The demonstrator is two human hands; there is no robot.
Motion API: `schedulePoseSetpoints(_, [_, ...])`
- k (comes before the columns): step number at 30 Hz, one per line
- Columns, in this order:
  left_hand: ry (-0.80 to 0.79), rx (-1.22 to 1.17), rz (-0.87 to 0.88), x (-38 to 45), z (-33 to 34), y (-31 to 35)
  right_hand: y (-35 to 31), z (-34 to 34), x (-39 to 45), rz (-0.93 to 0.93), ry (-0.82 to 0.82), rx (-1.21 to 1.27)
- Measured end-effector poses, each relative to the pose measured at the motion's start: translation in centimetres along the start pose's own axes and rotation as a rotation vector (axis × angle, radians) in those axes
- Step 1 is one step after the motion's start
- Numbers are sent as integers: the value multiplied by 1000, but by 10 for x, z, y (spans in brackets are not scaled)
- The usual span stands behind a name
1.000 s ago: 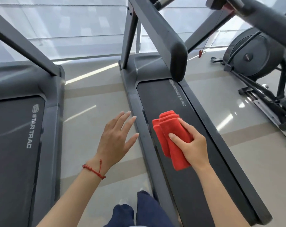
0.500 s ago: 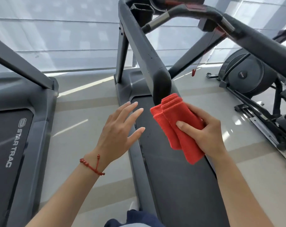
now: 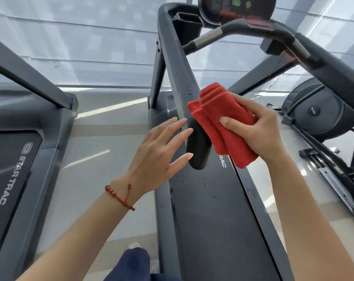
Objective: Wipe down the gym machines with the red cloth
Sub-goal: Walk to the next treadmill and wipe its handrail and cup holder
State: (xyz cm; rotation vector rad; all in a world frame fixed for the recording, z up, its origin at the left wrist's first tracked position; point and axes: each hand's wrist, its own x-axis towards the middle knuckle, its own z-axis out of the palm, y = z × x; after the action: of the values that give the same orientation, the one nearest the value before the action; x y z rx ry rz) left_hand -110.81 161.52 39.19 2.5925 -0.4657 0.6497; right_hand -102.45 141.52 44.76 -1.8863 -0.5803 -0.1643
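Nearest the camera, 2 bare forearms reach forward over the belt point(image 3: 216, 220) of the middle treadmill, with a dark trouser leg point(image 3: 131, 262) low in view. At the left, the left hand point(image 3: 156, 155) is empty, its fingers spread apart and straight, tips just beside the near end of the handrail point(image 3: 184, 82) without clearly touching it; a red bracelet point(image 3: 121, 196) sits on that wrist. At the right, the right hand point(image 3: 255, 130) has thumb and fingers clamped on the folded red cloth point(image 3: 218, 122), which is pressed against the right side of the rail's rounded end. Small droplets or specks show on the rail further up, so wiping here looks barely begun. Judging by that, this rail's length, the right rail point(image 3: 324, 63) and the console point(image 3: 237, 7) at the far end seem left to do. Another treadmill point(image 3: 16, 159) stands at the left and a wheeled machine point(image 3: 318, 110) at the far right; neither shows any sign of wiping, though clean surfaces would be hard to tell.
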Motion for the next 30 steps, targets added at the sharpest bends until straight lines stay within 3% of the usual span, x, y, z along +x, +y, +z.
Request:
schedulePoseSetpoints(11, [15,-72,191,29,18,-29,5,18,89,-25,-202,-289])
schedulePoseSetpoints(18, [51,-119,244,35,27,-36,-5,12,87,-49,-328,-410])
schedulePoseSetpoints(30, [107,-159,198,51,36,-42,10,28,139,-192,-458,-491])
